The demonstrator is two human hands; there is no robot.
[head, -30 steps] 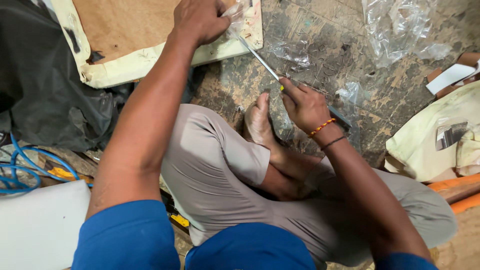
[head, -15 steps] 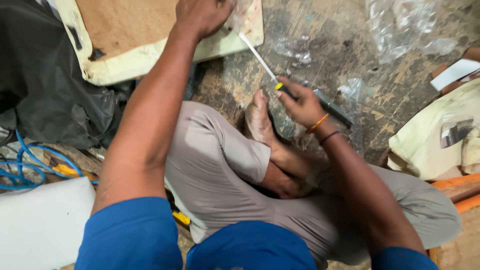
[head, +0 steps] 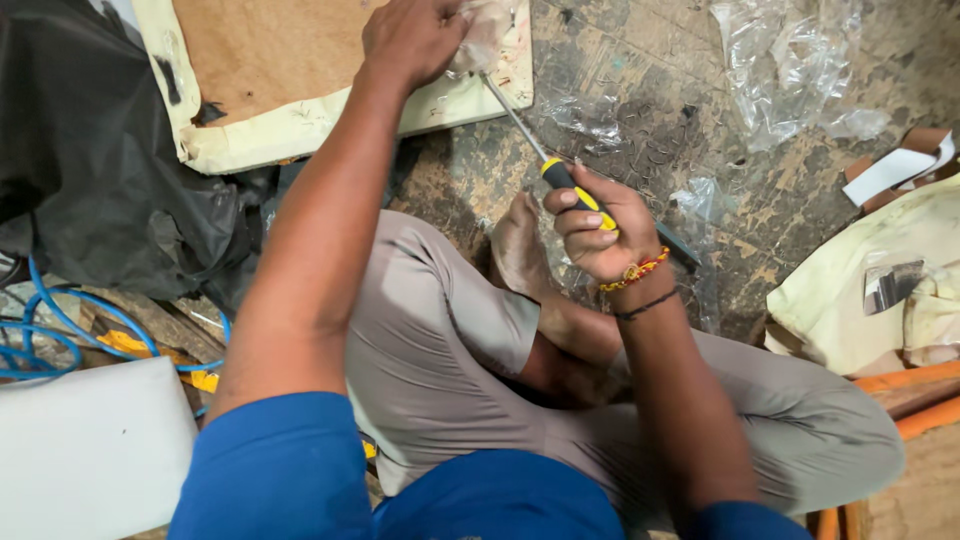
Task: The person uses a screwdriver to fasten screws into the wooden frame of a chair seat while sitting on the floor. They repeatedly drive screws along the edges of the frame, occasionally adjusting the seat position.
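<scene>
The padded board (head: 270,60) is pinned on the floor by the left hand (head: 415,40) (closed over clear wrapping). The screwdriver (head: 545,165), clamped in the right hand (head: 600,230), is angled up-left, tip beneath the left hand.

There is one view only, from the camera on my head, so nothing is shared with a second picture. It looks almost straight down over my chest and lap, close enough that my blue sleeves fill the bottom edge and my folded legs take up the middle of the frame. It faces forward and down, with the scarred floor (head: 640,110) running to the top edge. My left hand (head: 415,40) reaches to the top centre, nearly cut off there; my right hand (head: 600,230) sits just right of centre. The left edge catches blue hose (head: 60,320), the right edge a cream panel (head: 850,300).
</scene>
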